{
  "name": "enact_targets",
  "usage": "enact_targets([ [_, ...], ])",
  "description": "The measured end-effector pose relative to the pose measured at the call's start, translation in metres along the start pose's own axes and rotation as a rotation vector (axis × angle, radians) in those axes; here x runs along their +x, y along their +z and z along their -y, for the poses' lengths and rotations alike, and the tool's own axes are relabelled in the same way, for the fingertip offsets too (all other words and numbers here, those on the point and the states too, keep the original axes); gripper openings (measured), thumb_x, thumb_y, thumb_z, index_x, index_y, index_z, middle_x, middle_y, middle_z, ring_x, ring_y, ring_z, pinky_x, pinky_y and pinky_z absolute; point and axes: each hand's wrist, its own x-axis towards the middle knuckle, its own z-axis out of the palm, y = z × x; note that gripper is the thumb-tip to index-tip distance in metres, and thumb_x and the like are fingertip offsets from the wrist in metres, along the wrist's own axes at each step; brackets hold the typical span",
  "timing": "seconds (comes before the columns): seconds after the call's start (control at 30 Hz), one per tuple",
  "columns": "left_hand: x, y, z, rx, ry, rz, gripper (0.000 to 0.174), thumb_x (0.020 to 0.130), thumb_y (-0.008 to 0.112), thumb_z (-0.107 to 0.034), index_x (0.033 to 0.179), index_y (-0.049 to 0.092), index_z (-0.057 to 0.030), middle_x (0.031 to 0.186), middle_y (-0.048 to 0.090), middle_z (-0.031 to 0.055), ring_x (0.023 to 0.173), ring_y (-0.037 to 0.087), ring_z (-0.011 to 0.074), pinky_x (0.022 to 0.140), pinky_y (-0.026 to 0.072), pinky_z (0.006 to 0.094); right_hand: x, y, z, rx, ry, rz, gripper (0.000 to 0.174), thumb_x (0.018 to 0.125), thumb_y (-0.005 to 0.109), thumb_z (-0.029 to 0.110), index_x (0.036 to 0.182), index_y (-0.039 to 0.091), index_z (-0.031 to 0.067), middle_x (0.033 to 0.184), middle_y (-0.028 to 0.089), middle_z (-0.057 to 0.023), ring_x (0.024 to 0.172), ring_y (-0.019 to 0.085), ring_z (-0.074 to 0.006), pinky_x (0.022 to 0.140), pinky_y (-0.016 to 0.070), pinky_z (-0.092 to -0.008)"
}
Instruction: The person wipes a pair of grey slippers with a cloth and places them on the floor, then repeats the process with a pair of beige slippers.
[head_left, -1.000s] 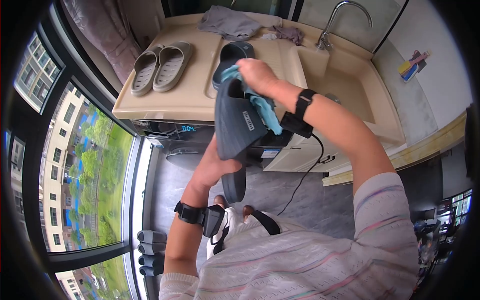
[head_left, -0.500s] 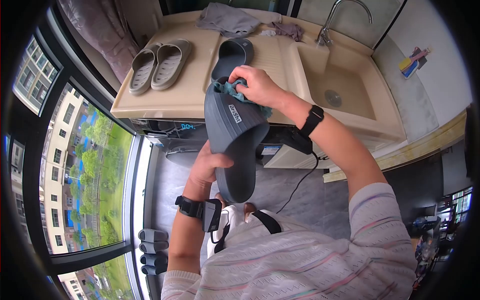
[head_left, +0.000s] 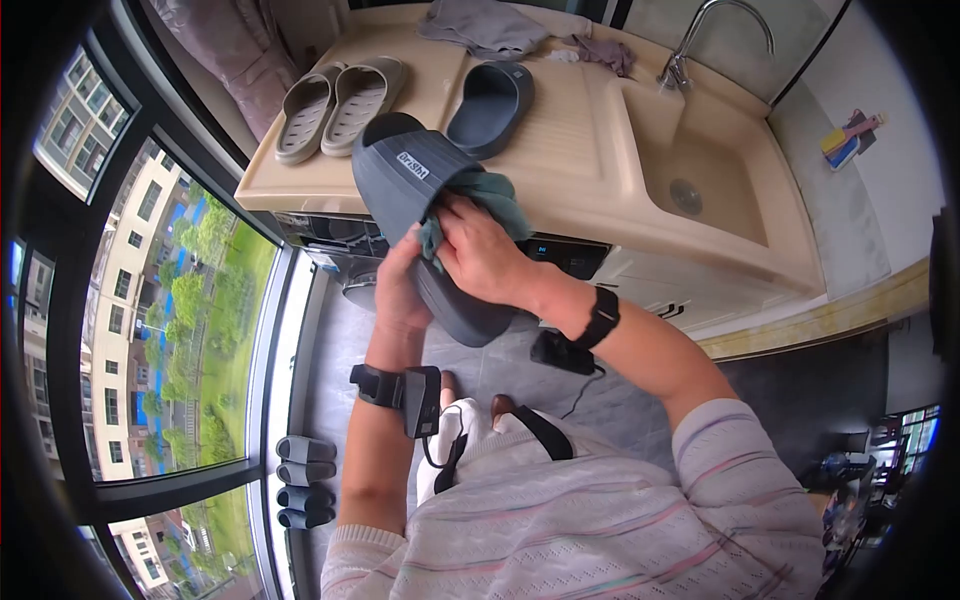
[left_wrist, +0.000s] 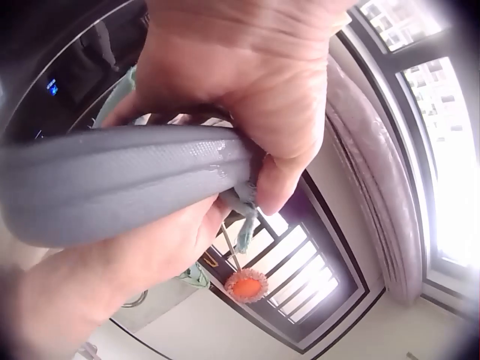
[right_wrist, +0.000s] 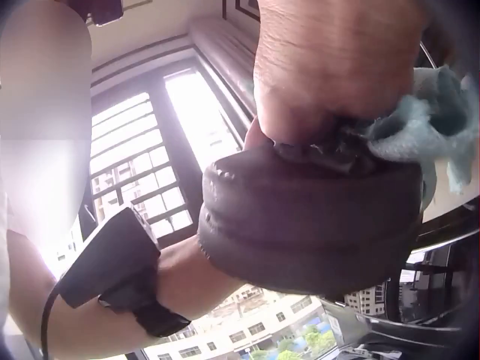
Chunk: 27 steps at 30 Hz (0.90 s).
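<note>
Over the counter's front edge my left hand [head_left: 403, 287] grips a dark grey slide slipper [head_left: 405, 185] by its side, thumb on one face and fingers round the other. The strap, printed with white lettering, points away from me. My right hand [head_left: 485, 252] holds a teal cloth [head_left: 495, 195] bunched against the slipper just behind the strap. In the right wrist view the heel edge [right_wrist: 307, 217] shows damp spots, and the cloth [right_wrist: 431, 127] hangs beside the hand. A matching dark slipper [head_left: 490, 110] lies on the counter.
Two light grey slippers [head_left: 365, 105] stand side by side at the counter's left. Behind lies a grey garment [head_left: 485, 30]. A sink [head_left: 720, 190] with a faucet [head_left: 690, 50] is at right. More slippers [head_left: 305, 475] line the floor by the window.
The held slipper has turned and tilted, its strap swinging left and away. My right hand with the cloth has moved from the slipper's front end down toward its middle.
</note>
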Motion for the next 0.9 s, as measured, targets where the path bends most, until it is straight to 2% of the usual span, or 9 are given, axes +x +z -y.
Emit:
enact_targets([
  [0.13,0.000,-0.001,-0.006,0.069,0.062,-0.005,0.040,0.088,0.054,-0.029,0.115,0.053,0.0005,0.109,0.060,0.0126,0.097,0.059,0.0235,0.090,0.0460,0.0356,0.002,-0.005,0.006,-0.005,0.087,0.141,0.031,0.071,0.056,0.001,0.101,0.052,-0.0020,0.106,0.050,-0.0209,0.098,0.048,-0.0395,0.085,0.0411,-0.0437],
  [0.3,0.001,-0.002,-0.023,-0.006,0.046,0.080,0.045,0.089,0.052,-0.030,0.120,0.048,0.0014,0.114,0.057,0.0136,0.103,0.057,0.0235,0.091,0.0444,0.0351,-0.022,-0.002,0.014,0.063,0.024,0.221,0.035,0.070,0.053,-0.001,0.105,0.052,-0.0030,0.107,0.050,-0.0207,0.100,0.049,-0.0380,0.086,0.0415,-0.0418],
  [0.37,0.000,0.001,-0.017,-0.008,0.003,0.061,0.046,0.090,0.052,-0.032,0.121,0.047,0.0013,0.115,0.056,0.0137,0.103,0.056,0.0229,0.091,0.0442,0.0350,-0.003,-0.004,0.011,-0.151,-0.098,0.188,0.035,0.071,0.054,0.002,0.106,0.054,-0.0023,0.110,0.049,-0.0220,0.104,0.048,-0.0383,0.088,0.0405,-0.0437],
  [0.47,-0.006,0.023,-0.002,0.268,0.042,-0.149,0.041,0.086,0.058,-0.024,0.117,0.051,0.0020,0.109,0.060,0.0125,0.097,0.060,0.0229,0.088,0.0468,0.0334,0.032,-0.008,-0.012,-0.064,0.200,0.526,0.030,0.072,0.052,0.013,0.095,0.062,-0.0022,0.103,0.057,-0.0250,0.102,0.053,-0.0365,0.091,0.0394,-0.0429],
  [0.6,-0.002,0.011,-0.010,0.259,0.014,-0.090,0.039,0.082,0.061,-0.019,0.113,0.053,0.0030,0.105,0.061,0.0142,0.091,0.062,0.0219,0.083,0.0487,0.0303,0.037,0.009,-0.027,-0.196,0.078,0.475,0.029,0.072,0.052,0.017,0.090,0.064,-0.0024,0.096,0.060,-0.0257,0.096,0.057,-0.0368,0.090,0.0415,-0.0418],
  [0.67,-0.007,0.011,-0.013,0.280,-0.020,-0.127,0.040,0.079,0.063,-0.016,0.115,0.050,-0.0014,0.106,0.059,0.0111,0.092,0.060,0.0201,0.079,0.0498,0.0309,0.038,0.010,-0.023,-0.215,0.171,0.595,0.030,0.071,0.054,0.018,0.090,0.064,-0.0024,0.091,0.061,-0.0250,0.092,0.058,-0.0374,0.086,0.0444,-0.0420],
  [0.73,-0.012,0.014,-0.008,0.257,0.083,-0.159,0.040,0.079,0.062,-0.014,0.115,0.050,-0.0006,0.106,0.059,0.0112,0.092,0.060,0.0206,0.080,0.0492,0.0314,0.026,0.012,-0.017,-0.162,0.210,0.476,0.023,0.069,0.053,0.012,0.083,0.063,-0.0030,0.087,0.061,-0.0260,0.087,0.059,-0.0388,0.082,0.0459,-0.0434],
  [0.87,-0.012,-0.006,-0.018,0.290,0.197,-0.186,0.041,0.081,0.059,-0.017,0.116,0.050,0.0024,0.105,0.059,0.0135,0.090,0.060,0.0220,0.083,0.0475,0.0324,-0.020,0.007,0.005,-0.130,0.183,0.288,0.038,0.070,0.050,0.002,0.105,0.049,-0.0126,0.084,0.060,-0.0280,0.078,0.058,-0.0449,0.077,0.0471,-0.0457],
  [0.9,-0.013,-0.007,-0.029,0.206,0.184,-0.103,0.040,0.083,0.057,-0.020,0.116,0.051,0.0032,0.106,0.060,0.0138,0.091,0.061,0.0229,0.085,0.0474,0.0332,-0.035,0.008,0.005,-0.056,0.326,0.460,0.044,0.070,0.049,0.000,0.112,0.042,-0.0132,0.084,0.060,-0.0291,0.079,0.058,-0.0437,0.075,0.0469,-0.0471],
])
